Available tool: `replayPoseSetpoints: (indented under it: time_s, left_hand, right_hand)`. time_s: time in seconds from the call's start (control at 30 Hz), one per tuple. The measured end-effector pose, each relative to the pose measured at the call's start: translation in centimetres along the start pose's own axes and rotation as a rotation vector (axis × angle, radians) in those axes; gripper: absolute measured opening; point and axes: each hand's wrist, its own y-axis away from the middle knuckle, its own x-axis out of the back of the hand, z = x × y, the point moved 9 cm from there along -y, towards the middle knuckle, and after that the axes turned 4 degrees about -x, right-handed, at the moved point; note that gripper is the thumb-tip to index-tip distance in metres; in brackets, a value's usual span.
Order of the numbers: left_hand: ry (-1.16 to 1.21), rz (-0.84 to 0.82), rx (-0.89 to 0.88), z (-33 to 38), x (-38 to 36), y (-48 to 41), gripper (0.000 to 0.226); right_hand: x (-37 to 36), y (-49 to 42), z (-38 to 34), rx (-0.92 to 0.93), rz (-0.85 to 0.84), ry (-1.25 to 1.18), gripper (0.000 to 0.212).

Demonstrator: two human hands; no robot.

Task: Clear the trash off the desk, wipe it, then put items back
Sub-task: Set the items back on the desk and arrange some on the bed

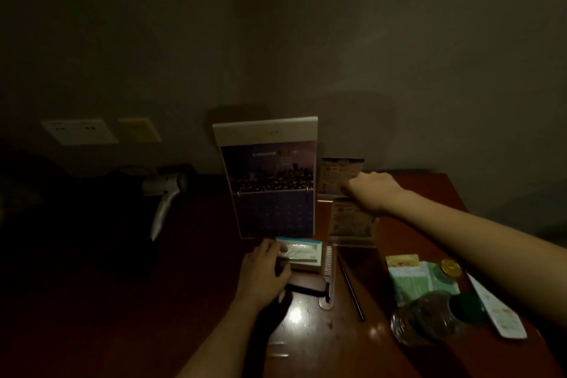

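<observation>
Your left hand [267, 267] has its fingers curled over the left end of the small box [302, 255], thumb at the near edge, so it's gripping it; the box lies flat on the desk [322, 344] just in front of the calendar [270, 181], w/ the comb [327, 273] just beside its right end. Your right hand [371, 190] reaches to the back card [342, 175], which stands upright near the wall; the fingers look bent toward its right edge, but it's too dim and blurred to tell whether they pinch it or only touch.

Handling, as a guess: the box looks like thin cardboard, light and prob. crushable; take it by the long sides and don't squeeze. The back card and the front card [352, 221] seem to sit in clear stands, stiff but likely to tip; grab low at the base, not the top edge. The bottle [429, 316] lies on its side at the near right, green cap on; it's round and smooth, so it'll prob. roll on that glossy top; grip round the middle or the neck. The packets [420, 279] just behind it are flat, soft and light; pinch a corner or slide them to the desk edge first. The razor [306, 290] lies just nearer you than the box; take the handle only, keep off the head.
</observation>
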Motion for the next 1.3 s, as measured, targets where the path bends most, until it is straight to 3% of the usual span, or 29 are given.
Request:
replayPoseSetpoints:
  time_s: [0.13, 0.33, 0.4, 0.5, 0.6, 0.7, 0.83, 1.0, 1.07, 1.3]
  left_hand:
    - [0.032, 0.027, 0.0, -0.6, -0.7, -1.6, 0.027]
    - [0.004, 0.092, -0.011, -1.9, -0.8, -3.6, 0.028]
    - [0.015, 0.092, -0.025, -1.3, -1.0, -3.8, 0.026]
    - [0.023, 0.091, -0.062, 0.0, -1.4, -3.6, 0.025]
    - [0.003, 0.061, -0.09, 1.4, -2.1, -2.5, 0.028]
    - [-0.009, -0.019, -0.104, 3.5, -3.1, -1.2, 0.033]
    - [0.002, -0.046, -0.125, 5.5, -3.6, 0.3, 0.031]
    - [-0.011, -0.055, -0.112, 5.9, -3.8, 1.7, 0.031]
    - [-0.006, -0.04, -0.112, 5.8, -3.8, 2.0, 0.03]
    - [-0.024, -0.024, -0.041, 4.3, -3.7, 2.5, 0.032]
  right_hand:
    - [-1.5, -4.2, 0.9, -0.013, 0.006, -0.024, 0.024]
    - [-2.4, -7.1, 2.7, -0.023, 0.028, -0.378, 0.052]
    - [-2.1, -5.7, 4.1, -0.025, 0.032, -0.544, 0.056]
    - [-2.6, -1.2, 7.6, 0.016, -0.004, -0.675, 0.039]
    - [-5.5, 4.7, 11.1, 0.001, -0.042, -0.767, 0.054]
    - [-11.0, 9.7, 11.9, -0.018, -0.18, -0.81, 0.069]
    - [-16.8, 14.7, 7.4, 0.029, -0.463, -1.111, 0.098]
    - [-18.5, 15.4, 5.4, -0.097, -0.183, -1.437, 0.088]
    - [-17.9, 14.5, 5.5, -0.124, -0.115, -1.461, 0.078]
    - [-14.3, 7.0, 4.6, -0.036, -0.006, -1.436, 0.072]
